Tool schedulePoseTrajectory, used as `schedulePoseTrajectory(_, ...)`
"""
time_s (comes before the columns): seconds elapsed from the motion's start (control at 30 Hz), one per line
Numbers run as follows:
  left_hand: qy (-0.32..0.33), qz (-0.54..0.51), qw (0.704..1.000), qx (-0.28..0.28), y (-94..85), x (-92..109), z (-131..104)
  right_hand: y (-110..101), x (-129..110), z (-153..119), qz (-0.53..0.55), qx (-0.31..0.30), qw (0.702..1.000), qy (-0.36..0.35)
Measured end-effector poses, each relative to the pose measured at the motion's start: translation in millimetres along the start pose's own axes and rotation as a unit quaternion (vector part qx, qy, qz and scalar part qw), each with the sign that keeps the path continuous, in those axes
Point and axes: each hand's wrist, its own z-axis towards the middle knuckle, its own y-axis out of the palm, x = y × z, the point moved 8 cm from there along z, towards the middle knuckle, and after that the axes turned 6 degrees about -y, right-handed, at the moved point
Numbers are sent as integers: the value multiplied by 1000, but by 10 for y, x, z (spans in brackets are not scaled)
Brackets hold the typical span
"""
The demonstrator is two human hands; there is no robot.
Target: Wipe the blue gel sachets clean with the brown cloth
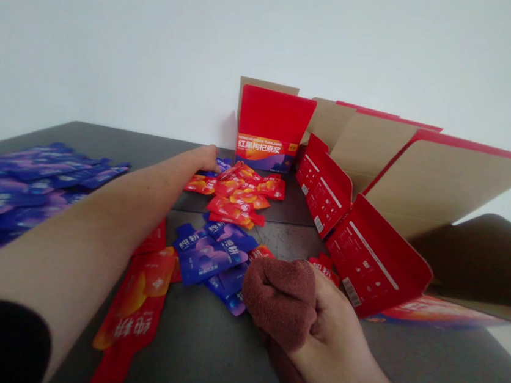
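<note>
My left hand point(208, 158) reaches far over the dark table to a blue pouch point(224, 166) beside a pile of red pouches point(241, 193); its fingers are mostly hidden, so its grip is unclear. In the near middle, my right hand point(321, 322) is closed around a bunched brown cloth point(280, 299), with one end hanging toward the table. Just left of the cloth lie several overlapping blue pouches point(215, 257). A larger-looking red pouch point(138, 307) rests nearer, under my left forearm's right side.
A big heap of blue pouches point(16, 189) covers the table's left side. An open red box point(266, 137) stands at the back against the white wall. More open boxes point(363, 253) line the right, flaps raised. The dark table point(200, 351) extends underneath.
</note>
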Motion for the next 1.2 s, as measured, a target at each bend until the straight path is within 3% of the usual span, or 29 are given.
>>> schedulePoseTrajectory(0.23,-33,43,997,-52,-69,-43,-137,28,-19,2,5,-6,1000,-5)
schedulePoseTrajectory(0.5,-63,5,996,-70,-179,-37,-305,44,10,0,-2,-9,1000,6)
schedulePoseTrajectory(0.7,-62,-87,994,-3,-323,-28,-369,47,0,-4,-2,-18,1000,-1)
schedulePoseTrajectory(0.87,-45,-205,971,113,-639,-40,-430,36,22,2,-9,-17,1000,-5)
schedulePoseTrajectory(0.93,-31,-257,957,132,-739,-13,-495,38,34,1,-6,-17,1000,-1)
schedulePoseTrajectory(1.07,14,-330,942,52,-703,132,-780,-5,76,-3,28,6,999,33)
schedulePoseTrajectory(1.2,56,-344,935,-70,-508,269,-1367,-129,169,1,99,73,990,70)
